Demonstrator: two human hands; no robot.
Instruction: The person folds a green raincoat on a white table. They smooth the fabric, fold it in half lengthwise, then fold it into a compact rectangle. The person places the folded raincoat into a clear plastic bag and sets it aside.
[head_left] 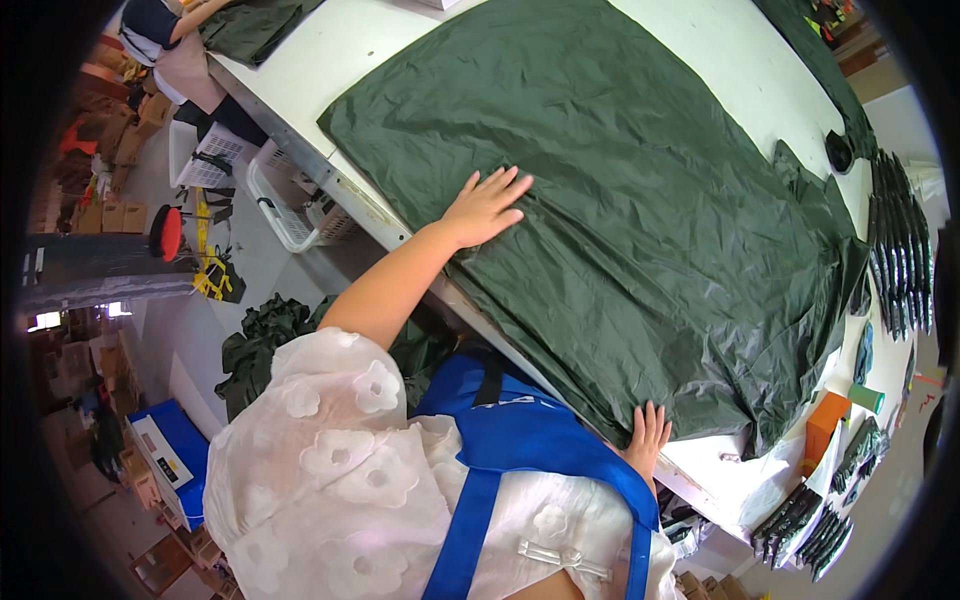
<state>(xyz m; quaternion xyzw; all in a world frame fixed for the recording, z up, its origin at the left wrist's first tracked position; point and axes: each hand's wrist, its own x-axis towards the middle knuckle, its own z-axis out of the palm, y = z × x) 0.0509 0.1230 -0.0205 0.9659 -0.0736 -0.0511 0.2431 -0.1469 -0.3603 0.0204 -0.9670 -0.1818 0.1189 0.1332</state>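
A large dark green sheet of thin crinkled fabric (640, 200) lies spread over a white table (330, 50). My left hand (487, 207) rests flat on the fabric near its left edge, fingers spread. My right hand (648, 438) presses flat on the fabric's near edge at the table's rim, fingers apart. Neither hand grips anything.
A row of dark packed pouches (900, 240) lies along the right side of the table, with an orange box (822, 427) and a green roll (866, 398) nearby. White baskets (285, 205) stand under the table. A pile of green fabric (262, 345) is on the floor. Another person (170, 40) sits at top left.
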